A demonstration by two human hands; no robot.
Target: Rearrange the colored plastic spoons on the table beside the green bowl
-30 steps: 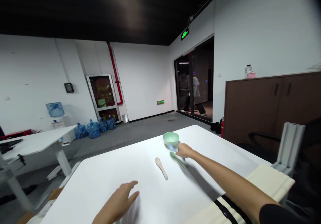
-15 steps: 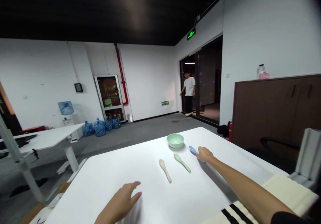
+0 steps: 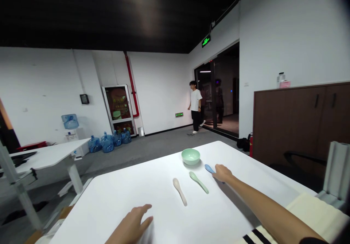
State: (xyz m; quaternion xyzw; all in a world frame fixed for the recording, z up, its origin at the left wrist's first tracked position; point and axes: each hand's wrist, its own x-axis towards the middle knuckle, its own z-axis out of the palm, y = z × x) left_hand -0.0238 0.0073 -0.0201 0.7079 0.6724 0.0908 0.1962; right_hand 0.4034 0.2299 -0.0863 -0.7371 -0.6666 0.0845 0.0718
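1. The right hand (image 3: 222, 173) is bunched, fingers curled down over the handle of a blue spoon (image 3: 209, 169), and appears to have hold of it. The spoon's bowl sticks out past the fingertips toward the left.
2. The left hand (image 3: 133, 222) is open, fingers spread and palm down, at the near edge of the picture. It has hold of nothing, and a cream spoon (image 3: 179, 192) is the closest thing to it, though well apart.
3. A green spoon (image 3: 198, 182) lies between the cream spoon and the blue spoon, just beside neither. A pale green bowl (image 3: 190, 156) sits beyond them, upright and with nothing visible in it. Nothing stands between the right hand and the bowl.
4. All of these are on a white table (image 3: 246, 174). Past it, a person in a white T-shirt (image 3: 195, 105) walks near a glass doorway (image 3: 210, 94), with a second person (image 3: 218, 100) behind. Blue water jugs (image 3: 106, 143) stand on the grey carpet (image 3: 153, 145) by the far wall, and a brown cabinet (image 3: 287, 123) lines the right wall.
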